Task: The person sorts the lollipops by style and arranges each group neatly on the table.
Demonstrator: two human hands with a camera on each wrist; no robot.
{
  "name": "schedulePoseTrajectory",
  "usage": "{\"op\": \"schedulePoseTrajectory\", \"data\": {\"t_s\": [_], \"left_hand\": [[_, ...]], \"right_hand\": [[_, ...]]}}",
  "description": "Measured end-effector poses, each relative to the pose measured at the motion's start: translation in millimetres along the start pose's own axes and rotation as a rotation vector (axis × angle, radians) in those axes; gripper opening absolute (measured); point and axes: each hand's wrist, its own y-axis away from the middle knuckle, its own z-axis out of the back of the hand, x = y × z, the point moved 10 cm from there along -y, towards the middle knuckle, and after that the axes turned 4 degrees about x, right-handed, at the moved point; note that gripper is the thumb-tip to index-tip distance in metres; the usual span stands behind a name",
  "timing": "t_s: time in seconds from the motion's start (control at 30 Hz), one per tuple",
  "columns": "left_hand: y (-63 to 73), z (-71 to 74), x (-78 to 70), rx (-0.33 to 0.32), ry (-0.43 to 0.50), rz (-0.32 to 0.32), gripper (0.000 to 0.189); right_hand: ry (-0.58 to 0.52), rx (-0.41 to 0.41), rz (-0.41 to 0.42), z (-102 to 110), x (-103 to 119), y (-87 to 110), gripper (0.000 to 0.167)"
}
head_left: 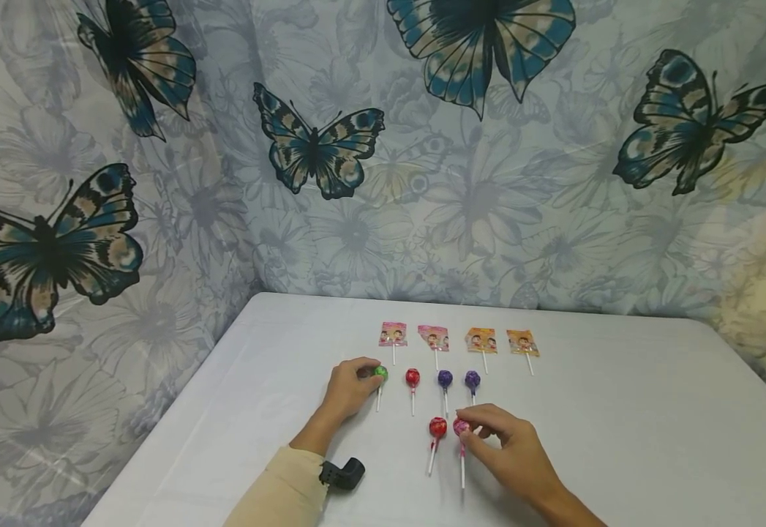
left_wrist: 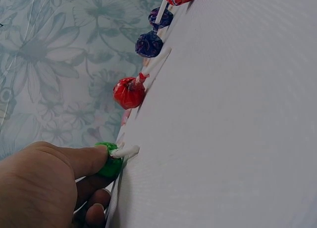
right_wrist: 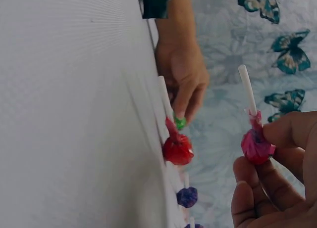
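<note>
My left hand [head_left: 350, 388] pinches the head of a green lollipop [left_wrist: 110, 161] between thumb and fingers, at the left end of a row. Beside it lie a red lollipop [head_left: 412, 378] and two purple lollipops [head_left: 445, 379], sticks toward me. Nearer, my right hand [head_left: 511, 450] pinches a pink lollipop [right_wrist: 257, 145] by its wrapped head; in the right wrist view its white stick points up. Just left of that is another red lollipop [head_left: 437, 427], which no hand touches.
Behind the row lie two pink flat-packaged lollipops [head_left: 393, 334] and two orange ones [head_left: 522, 342] on the white table [head_left: 620, 410]. A black strapped device [head_left: 344, 474] sits at my left wrist. Butterfly-patterned cloth [head_left: 356, 241] hangs behind the table and on the left.
</note>
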Motion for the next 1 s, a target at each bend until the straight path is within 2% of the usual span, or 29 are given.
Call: {"op": "schedulePoseTrajectory", "data": {"t_s": [0.13, 0.27, 0.63, 1.0], "left_hand": [[-0.1, -0.1, -0.6, 0.000, -0.007, -0.003, 0.024], [-0.3, -0.1, -0.8, 0.002, -0.012, -0.004, 0.024], [-1.1, 0.3, -2.1, 0.000, -0.019, -0.004, 0.024], [0.2, 0.5, -2.4, -0.002, -0.016, 0.001, 0.024]], "right_hand": [[0.005, -0.022, 0.010, 7.7, 3.8, -3.4, 0.030], [0.035, -0.042, -0.021, 16.4, 2.9, -6.9, 0.028], [0.047, -0.107, -0.045, 46.8, -11.6, -16.1, 0.026], [0.080, -0.136, -0.047, 60.9, -27.7, -25.4, 0.025]]}}
